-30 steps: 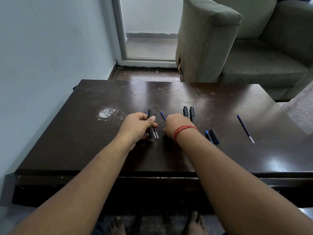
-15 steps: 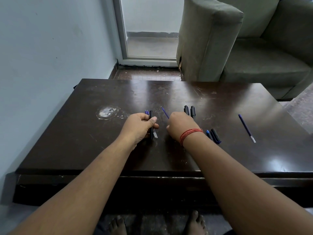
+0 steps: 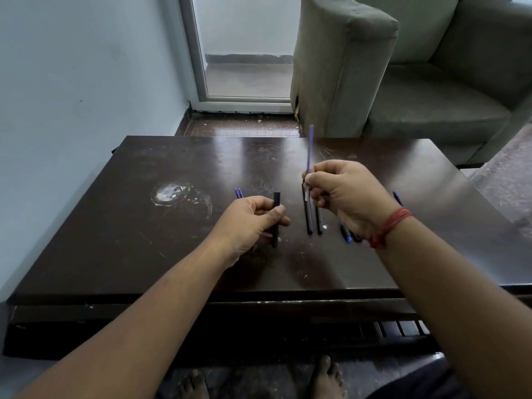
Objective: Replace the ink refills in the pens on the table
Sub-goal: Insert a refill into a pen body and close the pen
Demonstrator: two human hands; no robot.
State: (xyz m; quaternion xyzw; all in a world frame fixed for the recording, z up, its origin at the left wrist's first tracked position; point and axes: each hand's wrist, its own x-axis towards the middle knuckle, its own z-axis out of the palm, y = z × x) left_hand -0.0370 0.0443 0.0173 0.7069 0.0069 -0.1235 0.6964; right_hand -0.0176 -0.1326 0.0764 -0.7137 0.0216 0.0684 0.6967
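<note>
My left hand (image 3: 250,220) grips a black pen barrel (image 3: 276,218), held nearly upright just above the dark table (image 3: 115,240). My right hand (image 3: 345,194) is raised over the table's middle and pinches a thin purple ink refill (image 3: 310,148) that points up and away. Two black pens (image 3: 312,217) lie side by side on the table below the right hand. Two refills (image 3: 238,193) peek out beyond my left hand. Blue and black pen caps (image 3: 347,234) lie by my right wrist. Another refill (image 3: 396,197) shows just past that wrist.
A white scuffed patch (image 3: 172,194) marks the table's left half. A grey armchair (image 3: 403,67) stands beyond the far right edge, a glass door (image 3: 244,47) behind. A pale wall runs along the left. My bare feet (image 3: 325,378) show under the near edge.
My right hand has lifted off the table with a purple refill, raising it upright. My left hand has lifted the black barrel slightly. The view has shifted, so the table items appear displaced.
</note>
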